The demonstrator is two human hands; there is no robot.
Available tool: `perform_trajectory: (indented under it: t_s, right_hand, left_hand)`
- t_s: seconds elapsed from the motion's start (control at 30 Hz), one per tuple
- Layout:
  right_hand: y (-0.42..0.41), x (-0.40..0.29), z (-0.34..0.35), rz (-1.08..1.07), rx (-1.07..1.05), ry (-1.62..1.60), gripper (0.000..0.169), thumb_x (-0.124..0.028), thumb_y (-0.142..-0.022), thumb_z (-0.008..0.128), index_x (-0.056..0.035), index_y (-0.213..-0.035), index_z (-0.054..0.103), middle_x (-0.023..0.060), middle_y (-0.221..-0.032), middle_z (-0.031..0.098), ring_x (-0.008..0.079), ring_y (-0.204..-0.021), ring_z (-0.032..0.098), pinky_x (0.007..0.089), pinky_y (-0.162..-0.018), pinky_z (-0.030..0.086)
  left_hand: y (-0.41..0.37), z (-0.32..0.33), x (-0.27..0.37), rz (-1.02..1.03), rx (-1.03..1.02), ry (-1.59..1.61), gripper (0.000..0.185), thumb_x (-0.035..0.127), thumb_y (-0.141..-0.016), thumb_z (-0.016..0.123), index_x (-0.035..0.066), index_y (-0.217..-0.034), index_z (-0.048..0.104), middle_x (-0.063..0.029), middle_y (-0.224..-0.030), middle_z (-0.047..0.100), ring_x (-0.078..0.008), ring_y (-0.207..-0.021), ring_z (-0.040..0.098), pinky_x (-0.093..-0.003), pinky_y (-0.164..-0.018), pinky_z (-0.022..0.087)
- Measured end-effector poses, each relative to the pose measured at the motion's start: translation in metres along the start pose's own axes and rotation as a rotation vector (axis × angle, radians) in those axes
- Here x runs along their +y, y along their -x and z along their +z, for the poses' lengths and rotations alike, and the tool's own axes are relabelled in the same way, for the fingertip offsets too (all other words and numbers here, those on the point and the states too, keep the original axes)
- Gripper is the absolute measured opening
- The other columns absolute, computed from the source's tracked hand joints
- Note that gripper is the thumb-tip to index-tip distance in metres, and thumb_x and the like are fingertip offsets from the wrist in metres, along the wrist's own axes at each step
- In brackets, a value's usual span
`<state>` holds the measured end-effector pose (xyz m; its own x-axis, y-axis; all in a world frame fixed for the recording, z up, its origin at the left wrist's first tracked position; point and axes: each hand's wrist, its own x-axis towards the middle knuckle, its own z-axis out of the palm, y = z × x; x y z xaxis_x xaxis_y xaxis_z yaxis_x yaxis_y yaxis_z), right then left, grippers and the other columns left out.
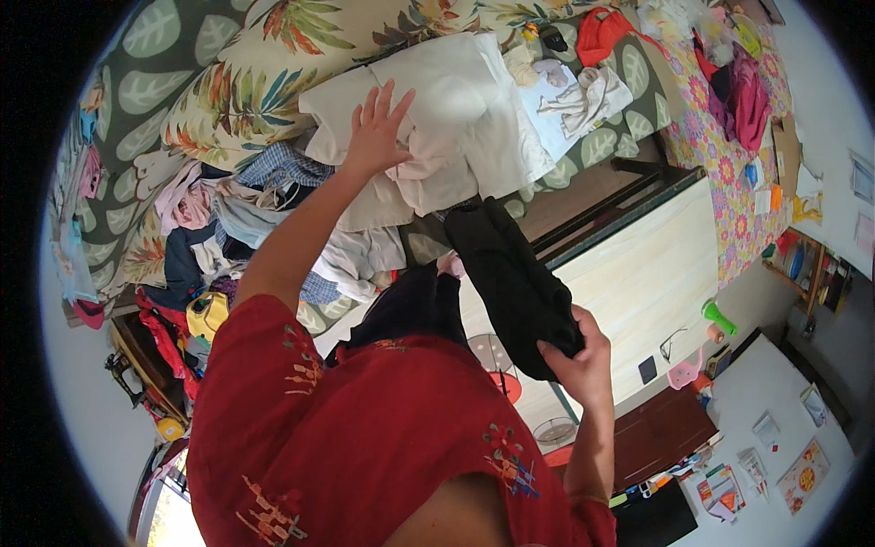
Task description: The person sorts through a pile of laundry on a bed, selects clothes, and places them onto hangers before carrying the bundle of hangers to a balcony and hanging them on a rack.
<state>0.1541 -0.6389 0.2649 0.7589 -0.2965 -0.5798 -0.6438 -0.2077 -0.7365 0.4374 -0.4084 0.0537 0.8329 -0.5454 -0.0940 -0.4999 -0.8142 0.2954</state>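
My left hand (377, 133) hovers over or rests on white and cream garments (437, 89) spread on the bed, its fingers apart and nothing in its grip; contact cannot be told. Lower right, my right hand (584, 355) grips one end of a long folded black garment (513, 287), whose other end reaches up to the bed's edge. Left of the pale cloths lies a jumbled heap of clothes (266, 198) in pink, blue check, grey and navy. Small light cloths (591, 99) and a red cloth (601, 34) lie right of the white garments.
A leaf-patterned bedsheet (598, 147) covers the bed. Beside it, a dark bed-frame rail (615, 219) borders a pale surface (656, 273). Spectacles (673, 342), a dark phone-like object (647, 370) and a green bottle-shaped object (719, 317) are at right. A sewing machine (123, 376) stands far left.
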Motion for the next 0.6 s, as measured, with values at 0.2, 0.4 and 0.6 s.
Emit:
perform_trajectory:
  t_s: [0.2, 0.4, 0.6]
  right_hand:
    - [-0.031, -0.001, 0.01, 0.073, 0.009, 0.054, 0.048, 0.002, -0.065, 0.067, 0.0019, -0.11, 0.051, 0.0139, -0.09, 0.062, 0.0158, -0.083, 0.06, 0.0277, -0.074, 0.047]
    - [-0.051, 0.008, 0.021, 0.126, 0.055, 0.05, 0.048, -0.002, -0.066, 0.069, 0.0028, -0.11, 0.05, 0.0152, -0.09, 0.062, 0.017, -0.084, 0.059, 0.0292, -0.074, 0.048]
    - [-0.079, 0.021, 0.041, 0.269, 0.062, -0.078, 0.048, -0.003, -0.066, 0.068, 0.0031, -0.11, 0.049, 0.0114, -0.095, 0.06, 0.0157, -0.088, 0.056, 0.0292, -0.078, 0.046]
  left_hand:
    - [-0.057, 0.033, -0.064, -0.08, -0.049, -0.187, 0.115, 0.036, -0.046, 0.081, 0.03, -0.139, 0.014, -0.0092, -0.145, 0.007, -0.0394, -0.129, 0.019, -0.0598, -0.097, 0.023]
    - [-0.091, 0.08, -0.108, -0.377, -0.239, 0.344, 0.104, 0.036, -0.055, 0.075, 0.028, -0.139, 0.016, -0.0146, -0.108, 0.058, -0.0333, -0.096, 0.057, -0.0406, -0.082, 0.045]
    - [-0.097, 0.184, -0.107, -0.587, 0.071, 0.605, 0.043, 0.022, -0.069, 0.059, 0.011, -0.11, 0.058, -0.0155, -0.083, 0.063, -0.0296, -0.079, 0.061, -0.0361, -0.069, 0.048]
